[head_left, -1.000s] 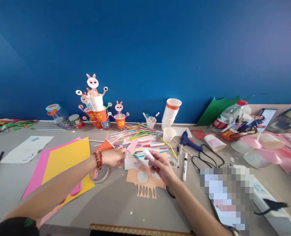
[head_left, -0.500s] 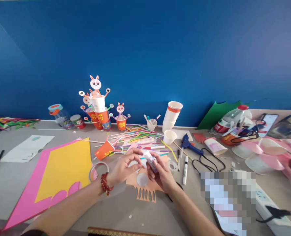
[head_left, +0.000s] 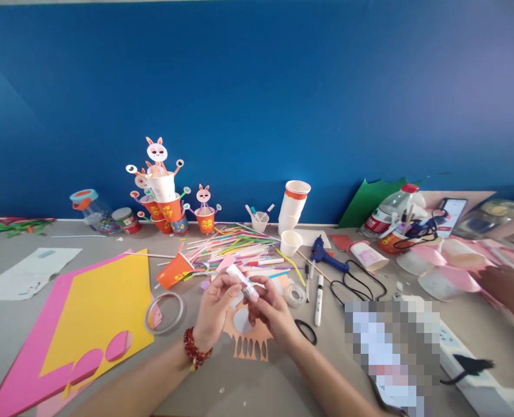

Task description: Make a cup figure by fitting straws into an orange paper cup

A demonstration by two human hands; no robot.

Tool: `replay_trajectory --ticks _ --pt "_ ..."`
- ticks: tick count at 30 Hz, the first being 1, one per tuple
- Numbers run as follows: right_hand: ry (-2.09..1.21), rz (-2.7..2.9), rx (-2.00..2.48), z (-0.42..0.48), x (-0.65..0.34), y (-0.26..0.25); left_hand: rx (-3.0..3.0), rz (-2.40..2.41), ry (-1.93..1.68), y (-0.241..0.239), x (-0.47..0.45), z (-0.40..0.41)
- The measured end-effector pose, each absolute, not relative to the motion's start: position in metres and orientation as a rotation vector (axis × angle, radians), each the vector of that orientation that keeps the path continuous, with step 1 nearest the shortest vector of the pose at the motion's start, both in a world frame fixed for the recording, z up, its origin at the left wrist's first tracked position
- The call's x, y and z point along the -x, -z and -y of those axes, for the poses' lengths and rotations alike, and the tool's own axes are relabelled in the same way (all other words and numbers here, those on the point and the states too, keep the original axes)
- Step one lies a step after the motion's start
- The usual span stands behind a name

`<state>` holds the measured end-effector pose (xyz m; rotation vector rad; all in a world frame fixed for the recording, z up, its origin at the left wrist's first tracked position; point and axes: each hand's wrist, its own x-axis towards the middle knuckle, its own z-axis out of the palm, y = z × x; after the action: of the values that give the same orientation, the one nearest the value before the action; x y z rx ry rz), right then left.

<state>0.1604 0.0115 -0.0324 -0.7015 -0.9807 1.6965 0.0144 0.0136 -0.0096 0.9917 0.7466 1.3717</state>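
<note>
My left hand (head_left: 217, 307), with a red bead bracelet at the wrist, closes its fingers round the white end of a glue stick (head_left: 242, 281). The fingers of my right hand (head_left: 271, 308) pinch its other, pinkish end. The stick is tilted, its white end up and to the left. Below the hands lies a peach-coloured paper sheet (head_left: 252, 348) with a row of cut-out slots. A pale round paper disc (head_left: 242, 320) rests on it. My fingers partly hide the stick and the sheet.
Coloured paper strips (head_left: 235, 246) lie behind my hands, near rabbit-faced paper cups (head_left: 205, 220). Yellow and pink sheets (head_left: 105, 307) and a tape roll (head_left: 164, 313) are left. A blue glue gun (head_left: 326, 258), marker (head_left: 318, 301) and power strip (head_left: 465, 359) are right, with another person's hand (head_left: 506, 286).
My left hand has moved from beside the glue stick onto its white end. The stick now tips further left, and my right hand has shifted to its lower end. The camera view has shifted slightly.
</note>
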Motion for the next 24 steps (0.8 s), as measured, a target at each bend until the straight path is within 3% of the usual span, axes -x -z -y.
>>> replay_trajectory --ticks 11,24 --pt "-1.412 1.186 0.838 -0.007 -0.16 0.037 -1.087 -0.895 -1.416 0.019 -0.007 -0.012" --pt "-1.403 1.278 0.808 -0.004 -0.159 0.029 -1.2 -0.801 -1.249 0.015 -0.01 -0.001"
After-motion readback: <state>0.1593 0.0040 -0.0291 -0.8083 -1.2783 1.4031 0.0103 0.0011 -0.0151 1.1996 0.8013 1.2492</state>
